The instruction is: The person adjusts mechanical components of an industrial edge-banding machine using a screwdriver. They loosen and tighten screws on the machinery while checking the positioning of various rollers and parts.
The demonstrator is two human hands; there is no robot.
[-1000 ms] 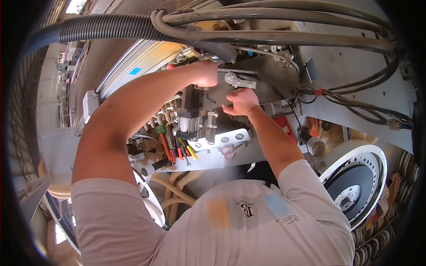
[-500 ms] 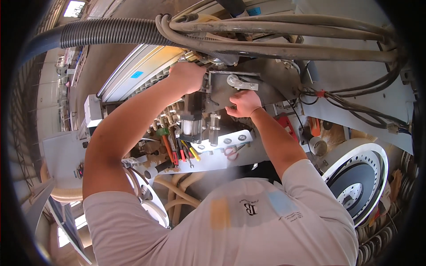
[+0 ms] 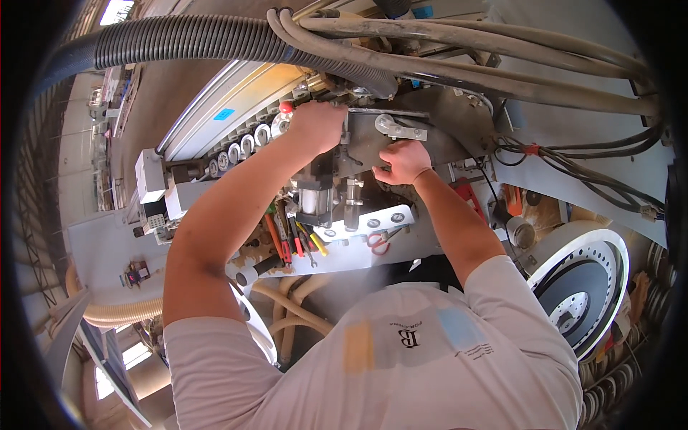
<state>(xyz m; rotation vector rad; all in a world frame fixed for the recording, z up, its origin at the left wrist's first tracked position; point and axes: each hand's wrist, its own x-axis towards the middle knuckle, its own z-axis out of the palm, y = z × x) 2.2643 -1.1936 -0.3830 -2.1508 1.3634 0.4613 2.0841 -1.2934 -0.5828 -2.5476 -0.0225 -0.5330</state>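
My left hand [image 3: 317, 127] is closed at the left end of a thin metal bar [image 3: 390, 112] on the machine. Its fingertips are hidden, so what they grip cannot be made out. My right hand [image 3: 403, 162] is half curled over a dark grey metal plate [image 3: 451, 129], thumb and forefinger apart with nothing visible between them. Just beyond its knuckles is a metal lever arm [image 3: 410, 132] with a round end. Below and between the hands are a clear-bowled cylinder unit [image 3: 312, 201] and a metal cylinder [image 3: 352, 204].
Pliers and screwdrivers [image 3: 294, 236] lie left of a white plate with round holes [image 3: 373, 223]. Red-handled scissors [image 3: 378, 244] are below it. A ribbed hose [image 3: 186, 49] and thick cables [image 3: 459, 68] cross above my hands. A large wheel [image 3: 580, 294] stands at the right.
My left forearm and elbow have swung to the right, uncovering a row of ring-shaped parts and a red knob beside the hand. The whole view has shifted slightly. My right hand keeps nearly the same pose.
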